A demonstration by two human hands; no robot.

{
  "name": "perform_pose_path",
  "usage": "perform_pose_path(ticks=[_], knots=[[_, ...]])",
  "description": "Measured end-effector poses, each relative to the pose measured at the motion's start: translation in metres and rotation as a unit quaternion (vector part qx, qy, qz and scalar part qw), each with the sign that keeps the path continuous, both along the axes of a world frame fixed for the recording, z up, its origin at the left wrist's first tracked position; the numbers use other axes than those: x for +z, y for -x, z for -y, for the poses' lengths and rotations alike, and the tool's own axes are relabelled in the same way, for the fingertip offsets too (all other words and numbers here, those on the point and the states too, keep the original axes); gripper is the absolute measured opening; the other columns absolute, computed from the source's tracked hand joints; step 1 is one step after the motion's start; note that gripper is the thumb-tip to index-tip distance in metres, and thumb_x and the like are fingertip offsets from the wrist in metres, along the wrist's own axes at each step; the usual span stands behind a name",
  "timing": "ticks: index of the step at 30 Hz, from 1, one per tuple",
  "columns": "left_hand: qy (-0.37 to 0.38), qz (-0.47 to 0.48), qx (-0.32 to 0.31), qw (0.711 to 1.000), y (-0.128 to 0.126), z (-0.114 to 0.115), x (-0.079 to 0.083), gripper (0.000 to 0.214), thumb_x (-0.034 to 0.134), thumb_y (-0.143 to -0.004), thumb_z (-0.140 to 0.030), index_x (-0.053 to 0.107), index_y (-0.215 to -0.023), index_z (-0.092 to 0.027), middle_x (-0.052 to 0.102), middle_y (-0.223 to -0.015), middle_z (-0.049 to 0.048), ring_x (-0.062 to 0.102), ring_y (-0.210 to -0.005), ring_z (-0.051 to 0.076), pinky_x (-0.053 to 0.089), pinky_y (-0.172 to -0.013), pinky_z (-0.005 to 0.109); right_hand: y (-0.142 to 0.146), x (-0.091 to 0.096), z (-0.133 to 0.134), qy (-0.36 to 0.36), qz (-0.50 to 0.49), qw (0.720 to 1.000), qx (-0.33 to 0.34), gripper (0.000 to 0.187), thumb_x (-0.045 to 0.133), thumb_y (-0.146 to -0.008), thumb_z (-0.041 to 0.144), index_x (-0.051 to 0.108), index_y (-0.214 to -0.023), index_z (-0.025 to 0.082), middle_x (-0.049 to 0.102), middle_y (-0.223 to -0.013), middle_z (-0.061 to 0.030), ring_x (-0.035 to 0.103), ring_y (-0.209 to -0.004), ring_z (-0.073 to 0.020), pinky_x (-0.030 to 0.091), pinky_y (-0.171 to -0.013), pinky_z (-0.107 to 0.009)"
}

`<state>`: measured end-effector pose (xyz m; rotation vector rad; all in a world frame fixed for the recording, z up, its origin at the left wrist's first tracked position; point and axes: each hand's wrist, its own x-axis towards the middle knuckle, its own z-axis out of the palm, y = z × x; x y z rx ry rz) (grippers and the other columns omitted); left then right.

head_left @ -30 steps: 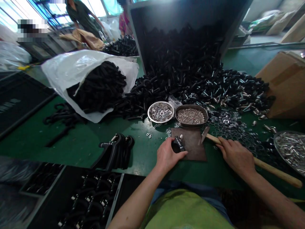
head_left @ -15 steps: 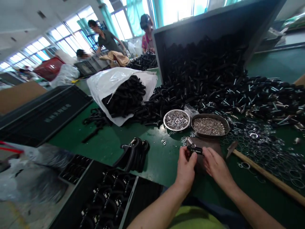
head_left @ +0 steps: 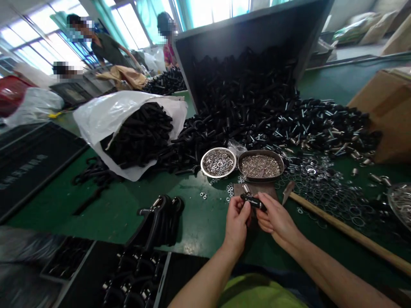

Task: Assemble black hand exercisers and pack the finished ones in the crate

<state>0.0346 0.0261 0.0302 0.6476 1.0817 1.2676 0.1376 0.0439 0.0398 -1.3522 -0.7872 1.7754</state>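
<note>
Both of my hands hold one short black part (head_left: 254, 201) with a metal coil spring (head_left: 246, 189) standing up at its left end. My left hand (head_left: 237, 220) pinches the left end between thumb and fingers. The fingers of my right hand (head_left: 276, 216) are closed round the right end. Under them lies a flat metal block (head_left: 239, 188) on the green table, largely covered by the hands. Just beyond it stand a round steel bowl of small rings (head_left: 218, 176) and an oval tin of tiny metal pieces (head_left: 257, 178).
A wooden-handled hammer (head_left: 340, 226) lies to the right beside scattered metal rings (head_left: 356, 209). Black handles spill from a tilted grey bin (head_left: 224, 38) and a white sack (head_left: 96, 111). Several assembled black pieces (head_left: 163, 222) stand at left, near a crate (head_left: 165, 273). Co-workers (head_left: 105, 47) are behind.
My view has swung to the right, bringing a cardboard box and another bowl into sight. Both hands still hold the black part, and it now slopes more down to the right.
</note>
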Motion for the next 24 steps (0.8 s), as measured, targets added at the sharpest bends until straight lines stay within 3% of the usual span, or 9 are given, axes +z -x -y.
perform_pose_path(ticks=[2, 4, 8, 10, 12, 14, 17, 20, 24], knots=[[0.005, 0.006, -0.003, 1.000, 0.001, -0.002, -0.001, 0.031, 0.061, -0.079, -0.045, 0.046, -0.085, -0.018, 0.045, -0.066, -0.0062, 0.038, -0.049, 0.004, 0.030, -0.045, 0.016, -0.001, 0.003, -0.002, -0.042, 0.037, 0.998, 0.017, 0.036, 0.041, -0.084, 0.057, 0.048, -0.094, 0.023, 0.026, -0.041, 0.0133, 0.017, -0.030, -0.0053, 0.015, -0.031, -0.016], [0.020, 0.026, -0.011, 0.999, 0.000, -0.001, -0.002, 0.031, 0.060, -0.080, -0.046, 0.045, -0.084, -0.019, 0.044, -0.064, -0.0064, 0.039, -0.049, 0.005, 0.030, -0.044, 0.016, -0.005, 0.006, -0.006, -0.142, 0.144, 0.978, 0.053, 0.033, 0.040, -0.086, 0.052, 0.051, -0.096, 0.022, 0.043, -0.047, 0.0081, 0.037, -0.035, -0.0078, 0.028, -0.035, -0.018], [0.038, 0.054, -0.105, 0.992, 0.002, -0.006, -0.006, 0.032, 0.057, -0.080, -0.049, 0.046, -0.084, -0.019, 0.049, -0.061, -0.0049, 0.045, -0.050, 0.008, 0.036, -0.049, 0.019, -0.019, 0.009, -0.014, -0.343, 0.356, 0.863, 0.104, 0.028, 0.042, -0.089, 0.039, 0.053, -0.108, 0.022, 0.068, -0.088, -0.0044, 0.065, -0.073, -0.0165, 0.049, -0.068, -0.028], [0.016, -0.016, -0.148, 0.989, 0.013, -0.021, -0.007, 0.030, 0.055, -0.082, -0.047, 0.050, -0.086, -0.018, 0.056, -0.070, -0.0007, 0.054, -0.062, 0.011, 0.042, -0.057, 0.022, -0.028, 0.007, -0.018, -0.383, 0.422, 0.813, 0.120, 0.028, 0.040, -0.090, 0.038, 0.054, -0.109, 0.022, 0.069, -0.097, -0.0056, 0.066, -0.079, -0.0184, 0.049, -0.073, -0.031], [-0.037, -0.159, -0.111, 0.980, 0.035, -0.048, -0.003, 0.025, 0.053, -0.084, -0.042, 0.055, -0.091, -0.018, 0.060, -0.085, 0.0033, 0.057, -0.079, 0.015, 0.045, -0.068, 0.025, -0.037, 0.003, -0.022, -0.404, 0.478, 0.766, 0.144, 0.028, 0.037, -0.091, 0.037, 0.057, -0.106, 0.024, 0.069, -0.101, -0.0054, 0.067, -0.084, -0.0202, 0.049, -0.073, -0.032], [-0.095, -0.332, 0.007, 0.938, 0.066, -0.085, 0.007, 0.021, 0.052, -0.085, -0.033, 0.057, -0.098, -0.018, 0.061, -0.094, 0.0053, 0.056, -0.089, 0.017, 0.045, -0.079, 0.029, -0.042, -0.003, -0.023, -0.404, 0.539, 0.714, 0.191, 0.027, 0.036, -0.091, 0.035, 0.059, -0.102, 0.026, 0.070, -0.099, -0.0043, 0.068, -0.084, -0.0223, 0.049, -0.068, -0.032], [-0.132, -0.550, 0.179, 0.805, 0.118, -0.144, 0.026, 0.023, 0.051, -0.083, -0.021, 0.057, -0.105, -0.016, 0.058, -0.108, 0.0093, 0.052, -0.102, 0.020, 0.040, -0.093, 0.035, -0.041, -0.012, -0.021, -0.354, 0.620, 0.640, 0.285, 0.026, 0.035, -0.091, 0.030, 0.061, -0.095, 0.027, 0.071, -0.085, -0.0015, 0.069, -0.070, -0.0245, 0.044, -0.051, -0.030], [-0.102, -0.696, 0.224, 0.675, 0.156, -0.192, 0.036, 0.043, 0.059, -0.074, -0.011, 0.055, -0.116, -0.019, 0.046, -0.131, 0.0119, 0.039, -0.123, 0.026, 0.032, -0.102, 0.041, -0.034, -0.014, -0.017, -0.323, 0.648, 0.609, 0.322, 0.027, 0.033, -0.091, 0.027, 0.059, -0.091, 0.027, 0.069, -0.080, 0.0000, 0.069, -0.067, -0.0250, 0.039, -0.046, -0.029], [-0.072, -0.731, 0.194, 0.651, 0.175, -0.228, 0.038, 0.034, 0.066, -0.071, -0.013, 0.061, -0.103, -0.021, 0.052, -0.124, 0.0120, 0.043, -0.119, 0.029, 0.033, -0.100, 0.044, -0.028, -0.011, -0.014, -0.316, 0.653, 0.609, 0.322, 0.026, 0.033, -0.092, 0.026, 0.058, -0.089, 0.027, 0.068, -0.079, -0.0004, 0.069, -0.068, -0.0246, 0.038, -0.047, -0.028]])
